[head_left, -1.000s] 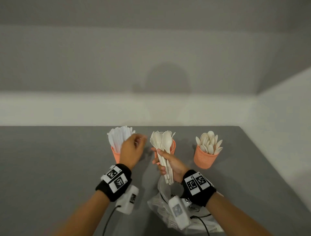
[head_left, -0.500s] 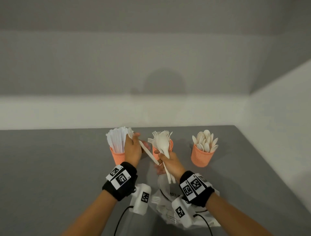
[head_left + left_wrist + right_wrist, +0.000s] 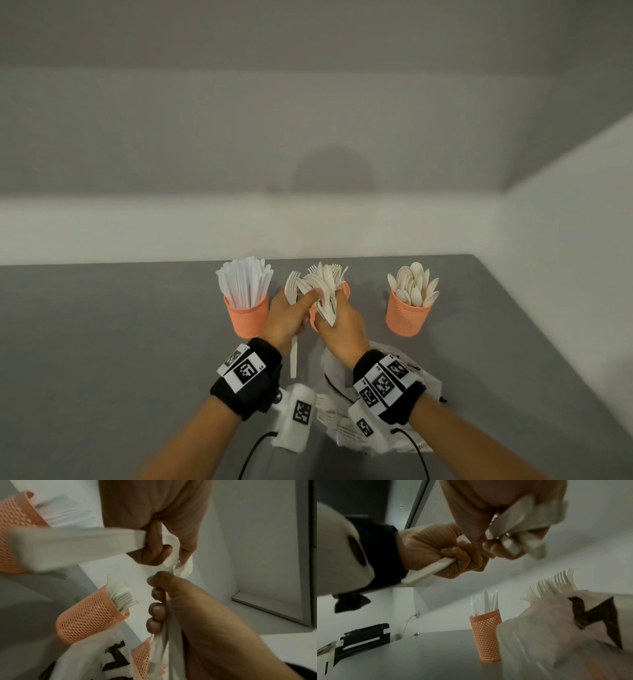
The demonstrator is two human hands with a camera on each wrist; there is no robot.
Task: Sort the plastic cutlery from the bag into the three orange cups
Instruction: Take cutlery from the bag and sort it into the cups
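Observation:
Three orange mesh cups stand in a row: the left cup holds knives, the middle cup holds forks and is mostly hidden behind my hands, and the right cup holds spoons. My right hand grips a fanned bundle of white cutlery in front of the middle cup. My left hand is curled round the handle of one white fork, and its forefinger reaches onto the bundle. The right wrist view shows that grip on the fork handle. The plastic bag lies under my right wrist.
The grey table ends at white walls behind and to the right. The cups stand near its far edge. Wrist cameras and their cables hang below both wrists. A black device sits at the table's far left in the right wrist view.
My left hand left the knife cup, moved right to the bundle and now holds a single fork. My right hand has tipped the bundle left toward it.

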